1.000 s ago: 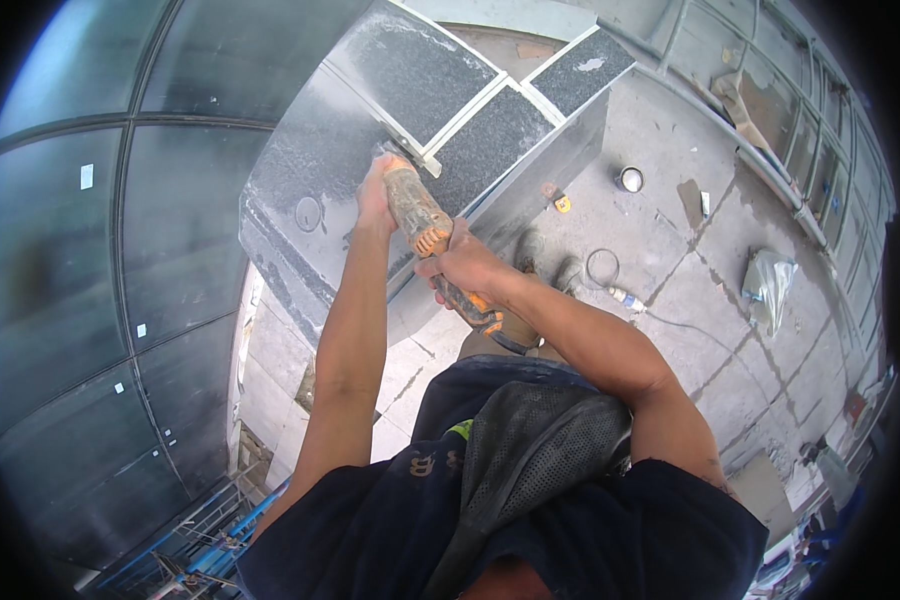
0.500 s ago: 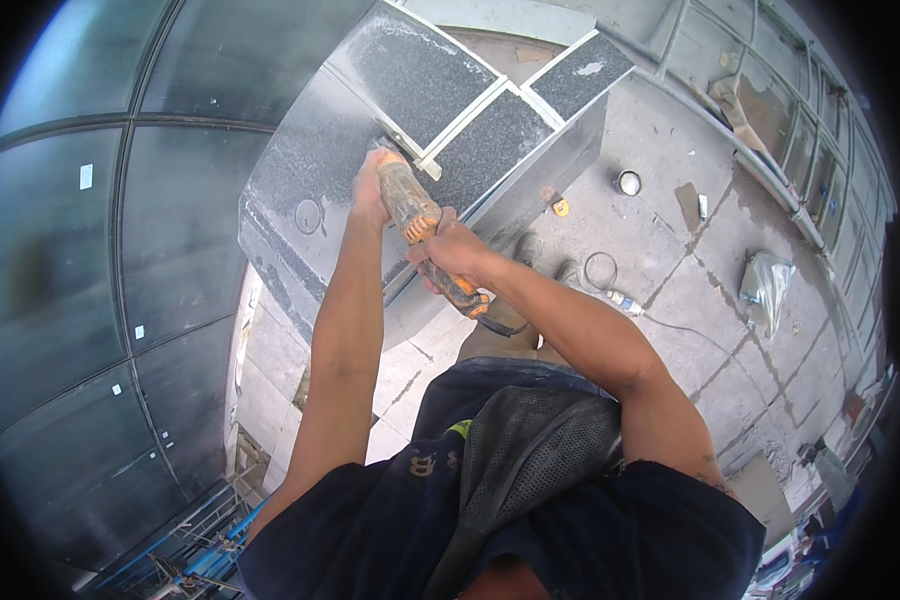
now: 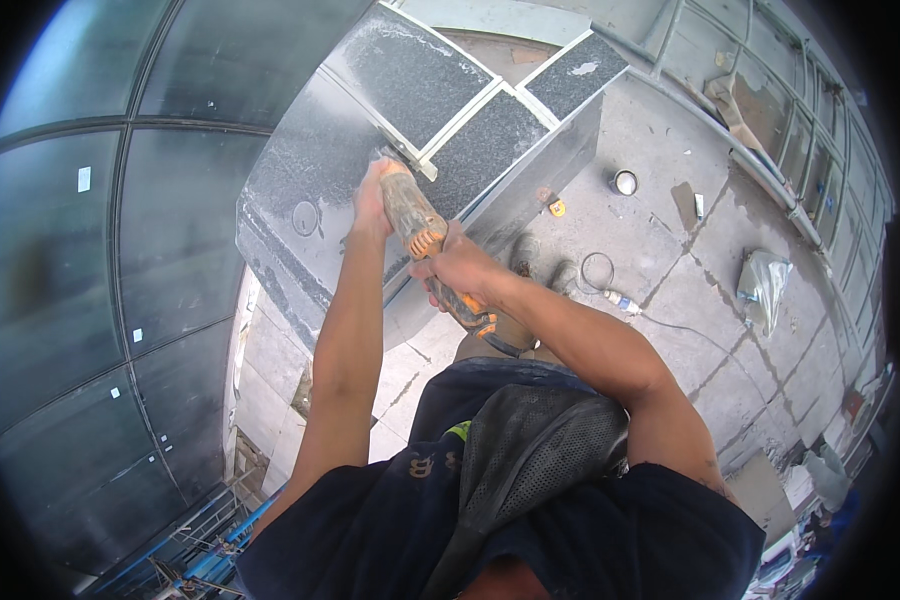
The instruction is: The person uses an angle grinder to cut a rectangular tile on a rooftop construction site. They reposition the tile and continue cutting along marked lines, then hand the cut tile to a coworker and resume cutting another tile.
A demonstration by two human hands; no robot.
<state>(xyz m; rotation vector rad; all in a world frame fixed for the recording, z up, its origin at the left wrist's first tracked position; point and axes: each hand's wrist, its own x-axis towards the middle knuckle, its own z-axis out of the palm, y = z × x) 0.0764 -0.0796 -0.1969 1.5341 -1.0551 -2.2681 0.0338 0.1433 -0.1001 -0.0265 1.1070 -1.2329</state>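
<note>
Both my hands are closed round a dusty orange-and-black angle grinder [image 3: 411, 208], held slantwise over a dark grey speckled stone slab [image 3: 290, 165]. My left hand [image 3: 372, 194] grips its front end, close to the slab. My right hand [image 3: 457, 266] wraps the rear handle, from which the black cord runs toward my legs. The grinder's head lies at a narrow straight line in the slab, beside the end of a pale strip [image 3: 427, 170]. My fingers and the tool hide most of the disc.
Dark glass panels [image 3: 195, 200] rise at the left. On the paved floor at the right are an open tin [image 3: 624, 183], a yellow tape measure [image 3: 557, 208], a cable connector [image 3: 622, 301] and a clear plastic bag [image 3: 765, 285]. A metal railing [image 3: 785, 195] runs beyond them.
The grinder and both hands have shifted slightly toward me along the line in the slab. Its rear end has swung a little to the right and nearer my body.
</note>
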